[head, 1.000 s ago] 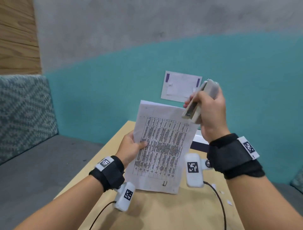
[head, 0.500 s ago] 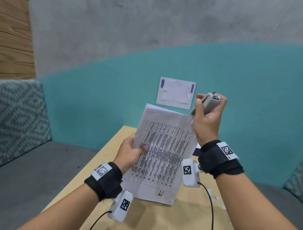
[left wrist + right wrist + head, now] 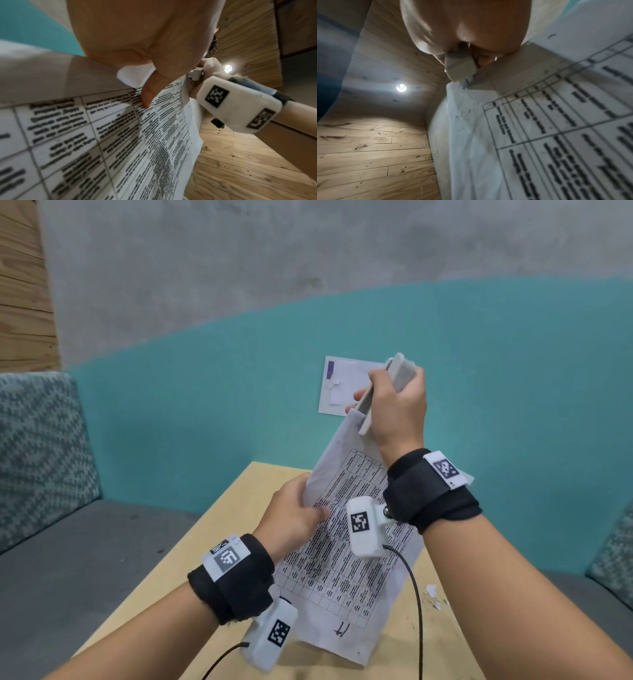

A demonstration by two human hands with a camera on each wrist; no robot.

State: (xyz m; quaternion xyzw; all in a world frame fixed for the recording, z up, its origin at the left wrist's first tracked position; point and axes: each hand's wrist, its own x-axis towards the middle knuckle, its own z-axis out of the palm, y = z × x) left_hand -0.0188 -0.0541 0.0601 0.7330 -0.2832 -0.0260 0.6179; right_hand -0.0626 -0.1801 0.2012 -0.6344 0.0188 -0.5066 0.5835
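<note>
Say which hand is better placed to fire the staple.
Right. The right hand grips the stapler, its mouth at the papers' top corner; the left hand holds the papers lower down.

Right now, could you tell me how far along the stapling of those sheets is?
Done: the left hand holds the sheets gathered. In hand: the right hand grips the stapler, its mouth at their top corner. Left: likely the squeeze; no staple shows.

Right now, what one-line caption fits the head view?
Left hand holds printed sheets above the wooden table while the right hand sets a grey stapler on their top corner.
</note>
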